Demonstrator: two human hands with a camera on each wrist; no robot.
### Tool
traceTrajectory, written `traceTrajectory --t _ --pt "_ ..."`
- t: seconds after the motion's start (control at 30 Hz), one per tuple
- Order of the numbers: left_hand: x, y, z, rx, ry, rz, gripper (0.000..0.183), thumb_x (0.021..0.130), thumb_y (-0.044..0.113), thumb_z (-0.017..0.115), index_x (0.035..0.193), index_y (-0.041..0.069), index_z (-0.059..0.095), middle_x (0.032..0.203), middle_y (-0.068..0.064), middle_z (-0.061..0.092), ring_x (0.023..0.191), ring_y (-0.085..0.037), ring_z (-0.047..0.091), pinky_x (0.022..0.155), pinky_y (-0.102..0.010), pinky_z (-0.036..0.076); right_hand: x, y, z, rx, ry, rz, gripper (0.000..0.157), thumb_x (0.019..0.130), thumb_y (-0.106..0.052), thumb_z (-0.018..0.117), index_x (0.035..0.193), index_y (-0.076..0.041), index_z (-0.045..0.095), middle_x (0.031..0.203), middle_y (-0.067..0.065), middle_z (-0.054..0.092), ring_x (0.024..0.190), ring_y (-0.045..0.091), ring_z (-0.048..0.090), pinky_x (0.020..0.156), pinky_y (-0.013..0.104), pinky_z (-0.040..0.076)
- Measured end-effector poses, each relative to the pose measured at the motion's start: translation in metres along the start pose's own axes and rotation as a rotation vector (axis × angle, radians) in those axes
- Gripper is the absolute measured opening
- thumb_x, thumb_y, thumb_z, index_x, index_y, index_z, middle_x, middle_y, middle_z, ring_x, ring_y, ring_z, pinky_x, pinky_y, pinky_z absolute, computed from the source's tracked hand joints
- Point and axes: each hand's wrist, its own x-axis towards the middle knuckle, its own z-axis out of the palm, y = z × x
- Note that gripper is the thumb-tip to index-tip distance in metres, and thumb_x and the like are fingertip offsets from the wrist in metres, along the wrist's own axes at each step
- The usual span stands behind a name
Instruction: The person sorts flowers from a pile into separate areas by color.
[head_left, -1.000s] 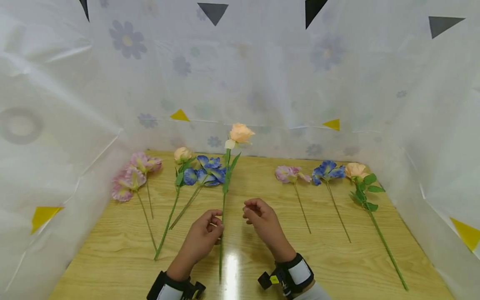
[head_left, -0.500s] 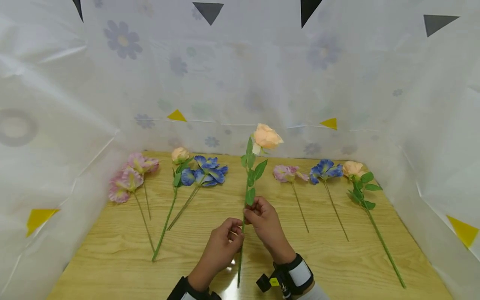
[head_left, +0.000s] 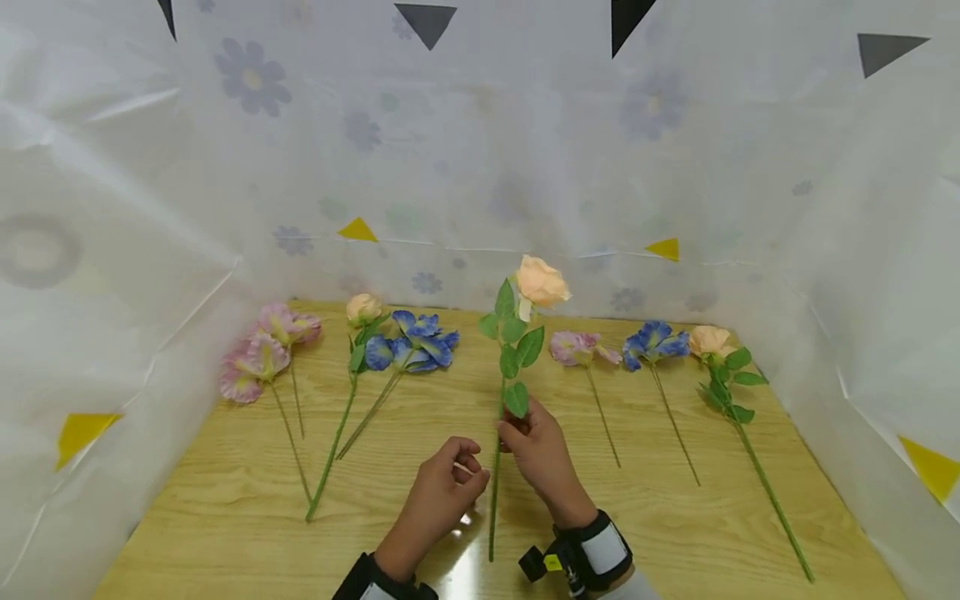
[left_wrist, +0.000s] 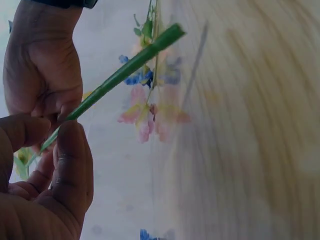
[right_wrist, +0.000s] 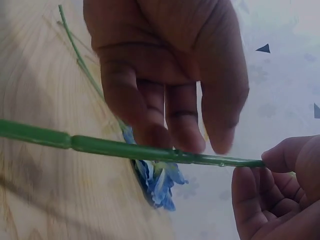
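Head view: peach rose [head_left: 542,282] just passed left to right, so handover looks done. Right hand [head_left: 543,457] pinches the stem [head_left: 493,508]; left hand [head_left: 444,492] has let go, fingers loosely bent, nothing held. Rose upright over mid-bench [head_left: 247,521]. Right fingertips partly hidden; neither wrist view shows the rose's top clearly.
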Motion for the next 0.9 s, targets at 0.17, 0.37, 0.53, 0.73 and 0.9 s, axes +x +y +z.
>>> traceTrajectory --t 0.17,0.37,0.53,0.73,0.9 --pt "0.003 -0.012 -0.027 0.092 0.013 -0.04 0.033 0.088 0.023 0.064 0.115 0.005 0.056 0.095 -0.005 0.058 0.081 -0.012 0.06 0.062 -0.03 0.053 0.008 0.015 -0.031 -0.115 0.049 0.034 0.014 0.091 -0.005 0.056 0.103 0.002 0.054 0.091 0.015 0.055 0.077 0.026 0.058 0.064 0.04 0.055" --pt "0.005 -0.025 -0.078 0.299 0.108 -0.081 0.033 0.087 0.02 0.065 0.115 0.004 0.058 0.101 -0.012 0.06 0.084 -0.018 0.058 0.067 -0.037 0.052 0.022 0.022 -0.11 -0.426 0.09 0.057 0.021 0.094 -0.013 0.052 0.111 -0.002 0.052 0.102 0.019 0.055 0.08 0.025 0.059 0.067 0.041 0.056" --pt "0.009 -0.037 -0.123 0.531 0.137 -0.036 0.034 0.088 0.019 0.064 0.116 0.0 0.057 0.105 -0.018 0.058 0.086 -0.027 0.058 0.069 -0.045 0.051 0.032 0.019 -0.192 -0.803 0.102 0.013 0.035 0.094 -0.013 0.044 0.123 0.008 0.047 0.106 0.029 0.057 0.073 0.026 0.059 0.056 0.038 0.049" --pt "0.018 -0.044 -0.142 0.654 0.104 0.006 0.034 0.087 0.02 0.063 0.112 -0.002 0.059 0.102 -0.019 0.059 0.085 -0.028 0.057 0.068 -0.045 0.05 0.037 0.033 -0.277 -1.07 0.182 0.031 0.018 0.086 -0.006 0.046 0.092 0.01 0.052 0.073 0.022 0.054 0.053 0.02 0.045 0.045 0.034 0.036" --pt "0.031 -0.046 -0.137 0.67 0.076 0.013 0.036 0.086 0.019 0.063 0.114 -0.003 0.059 0.103 -0.02 0.058 0.089 -0.03 0.057 0.075 -0.049 0.05 0.027 0.052 -0.319 -1.146 0.232 0.151 0.016 0.079 -0.002 0.043 0.064 -0.007 0.037 0.051 0.002 0.032 0.045 0.016 0.03 0.04 0.03 0.025"
